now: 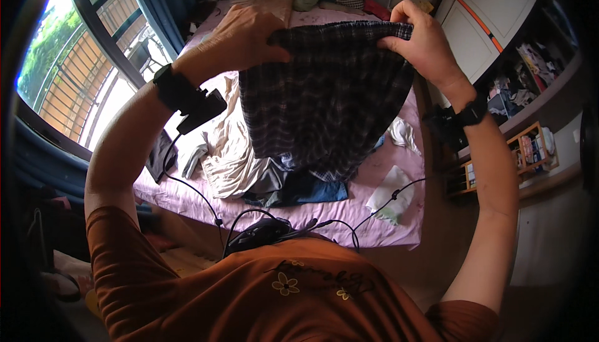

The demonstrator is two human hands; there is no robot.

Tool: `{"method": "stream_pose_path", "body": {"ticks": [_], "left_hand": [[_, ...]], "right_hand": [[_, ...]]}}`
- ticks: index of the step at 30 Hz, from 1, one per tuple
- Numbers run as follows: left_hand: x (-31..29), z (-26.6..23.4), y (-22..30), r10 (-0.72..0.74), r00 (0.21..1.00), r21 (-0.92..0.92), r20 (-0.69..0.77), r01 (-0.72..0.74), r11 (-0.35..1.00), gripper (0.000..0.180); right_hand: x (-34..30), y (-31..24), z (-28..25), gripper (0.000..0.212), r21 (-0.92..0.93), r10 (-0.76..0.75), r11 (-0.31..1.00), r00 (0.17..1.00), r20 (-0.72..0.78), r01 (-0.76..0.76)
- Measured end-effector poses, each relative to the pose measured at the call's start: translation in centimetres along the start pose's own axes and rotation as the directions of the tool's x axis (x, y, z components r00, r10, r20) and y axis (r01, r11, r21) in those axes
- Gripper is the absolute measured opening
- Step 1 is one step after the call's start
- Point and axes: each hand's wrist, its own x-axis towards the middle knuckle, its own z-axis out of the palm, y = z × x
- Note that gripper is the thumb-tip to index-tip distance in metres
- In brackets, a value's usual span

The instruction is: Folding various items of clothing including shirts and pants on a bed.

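A dark plaid garment with a gathered waistband hangs spread between my raised hands, above the bed. My left hand is closed on the left end of the waistband, with its fingertips hidden behind the cloth. At the right end, my right hand pinches the band between thumb and fingers. The garment's lower edge hangs in front of a loose clothes pile, where a cream garment and a dark blue piece show.
The bed has a pink sheet. White cloths lie on its right side, and a folded dark grey piece on its left. Black cables run across my front. A glass door stands left; shelves are right.
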Motion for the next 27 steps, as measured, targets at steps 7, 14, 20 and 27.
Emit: {"method": "stream_pose_path", "body": {"ticks": [7, 14, 20, 27], "left_hand": [[-1.1, 0.3, 4.4, 0.227, 0.916, -0.175, -0.33, -0.296, 0.939, 0.062], [-0.4, 1.9, 3.1, -0.07, 0.942, -0.095, 0.329, 0.107, 0.99, 0.062], [0.8, 1.9, 2.3, -0.162, 0.947, -0.612, 0.277, 0.304, 0.73, 0.045], [2.3, 0.7, 2.8, 0.37, 0.824, -0.311, -0.43, -0.519, 0.796, 0.052]], "right_hand": [[0.9, 1.3, 4.0, 0.039, 0.132, 0.201, 0.966, 0.966, 0.16, -0.223], [-0.8, -2.5, 6.0, 0.033, 0.17, 0.016, 0.985, 1.0, 0.016, -0.018], [-2.3, -6.8, 7.0, 0.032, 0.629, 0.052, 0.774, 0.998, 0.046, -0.069], [-2.1, -8.3, 5.6, 0.036, 0.901, 0.106, 0.432, 0.994, -0.014, -0.033]]}}
